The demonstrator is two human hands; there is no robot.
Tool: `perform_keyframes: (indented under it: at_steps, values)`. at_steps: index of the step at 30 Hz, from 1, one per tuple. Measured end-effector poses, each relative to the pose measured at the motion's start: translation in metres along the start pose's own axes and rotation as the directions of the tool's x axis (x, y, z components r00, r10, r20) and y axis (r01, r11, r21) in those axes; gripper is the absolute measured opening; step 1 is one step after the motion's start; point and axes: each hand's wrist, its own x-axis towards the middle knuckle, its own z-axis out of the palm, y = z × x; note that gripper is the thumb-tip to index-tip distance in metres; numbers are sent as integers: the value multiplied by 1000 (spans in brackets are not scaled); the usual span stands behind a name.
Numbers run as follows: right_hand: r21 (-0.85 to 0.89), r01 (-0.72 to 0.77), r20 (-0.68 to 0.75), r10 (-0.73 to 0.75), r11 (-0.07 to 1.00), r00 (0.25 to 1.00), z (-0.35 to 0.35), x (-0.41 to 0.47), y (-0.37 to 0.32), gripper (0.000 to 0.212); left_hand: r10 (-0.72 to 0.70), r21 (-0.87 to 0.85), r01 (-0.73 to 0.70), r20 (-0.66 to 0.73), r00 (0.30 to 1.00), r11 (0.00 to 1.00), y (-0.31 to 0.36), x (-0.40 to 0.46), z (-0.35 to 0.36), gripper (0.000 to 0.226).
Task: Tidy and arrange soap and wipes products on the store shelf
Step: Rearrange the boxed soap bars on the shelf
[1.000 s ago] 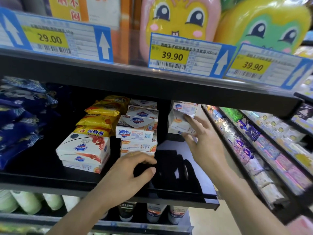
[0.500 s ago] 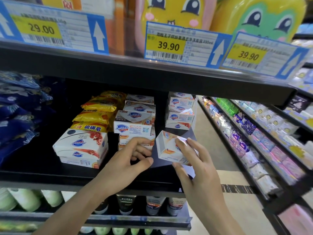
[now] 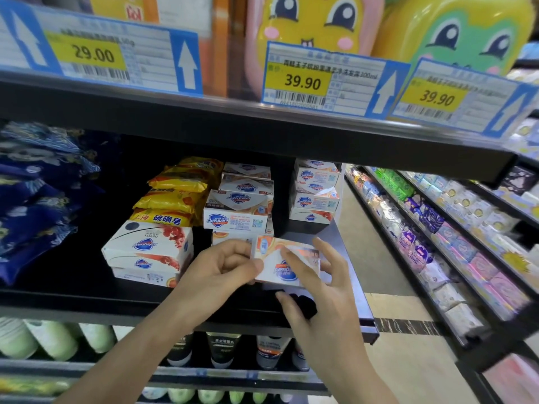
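While both hands pinch one soap box [image 3: 287,265] above the black shelf [image 3: 73,298], left hand [image 3: 217,272] at its left end, right hand [image 3: 320,293] across the front, it partly hides the middle stack [image 3: 236,212], probably touching it, right stack [image 3: 316,193] behind.

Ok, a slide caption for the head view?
Both hands, left and right, hold a soap box above the black shelf.

White-orange soap box [image 3: 287,262] tilted above shelf [image 3: 87,301] front.
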Motion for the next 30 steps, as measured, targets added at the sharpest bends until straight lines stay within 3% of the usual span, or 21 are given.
perform_keyframes:
  at_steps: [3, 5, 7, 10, 17, 26, 30]
  values:
    - [355, -156, 49, 148, 922, 988, -8, 5, 0, 80, -7, -11, 6, -32, 999, 1000, -2, 0, -4, 35]
    - [598, -347, 147, 326, 722, 934, -15, 14, 1, 74, -21, -1, 21, -28, 999, 1000, -3, -1, -4, 36]
    - [672, -473, 291, 385, 569, 876, -21, 24, 7, 63, -30, 14, 31, -23, 999, 999, -3, -1, -4, 30]
    - [629, -522, 369, 369, 576, 853, -24, 31, 13, 52, -39, 38, 40, -25, 999, 998, -4, -2, -4, 24]
    - [628, -563, 406, 391, 537, 826, -21, 28, 16, 46, -54, 85, 56, -30, 998, 995, -2, -3, -5, 26]
    - [693, -421, 266, 336, 585, 904, -21, 19, 14, 34, -67, 117, 70, -32, 997, 991, 15, -11, 6, 20]
    - [697, -382, 254, 290, 607, 923, -25, 17, 15, 35, -40, 155, 41, -6, 999, 987, 8, -9, 4, 50]
